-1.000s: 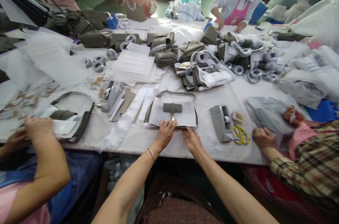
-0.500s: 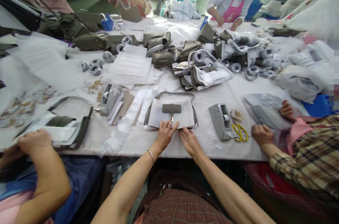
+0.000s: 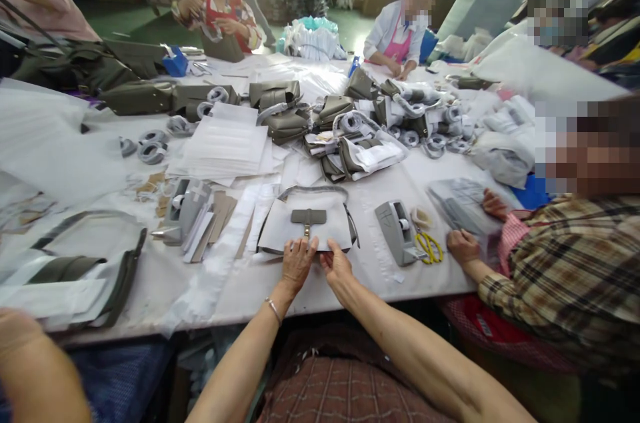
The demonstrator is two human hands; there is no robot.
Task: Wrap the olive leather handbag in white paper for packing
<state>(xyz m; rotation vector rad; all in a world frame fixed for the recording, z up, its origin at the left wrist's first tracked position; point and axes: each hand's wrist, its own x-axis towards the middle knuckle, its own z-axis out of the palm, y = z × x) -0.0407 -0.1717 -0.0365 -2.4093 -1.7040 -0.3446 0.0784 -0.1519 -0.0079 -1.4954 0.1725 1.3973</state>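
Note:
A grey handbag wrapped in white paper [image 3: 306,226] lies flat in front of me, with its grey clasp strap [image 3: 309,217] showing on top. My left hand [image 3: 297,261] presses on the near edge of the paper, fingers bent over it. My right hand [image 3: 336,264] sits right beside it on the same edge, fingers curled down onto the paper. The two hands almost touch. A thin bracelet is on my left wrist.
A grey tape dispenser [image 3: 395,231] and yellow scissors [image 3: 429,246] lie to the right. Another dispenser [image 3: 184,210] and card strips sit to the left, with stacked white sheets [image 3: 225,149] behind. Wrapped bags [image 3: 350,136] pile mid-table. A person's hands [image 3: 465,246] work at right; others sit opposite.
My view has lifted and swung right, so the table sits lower and left in the picture. My hands have drawn closer together on the bag's near edge.

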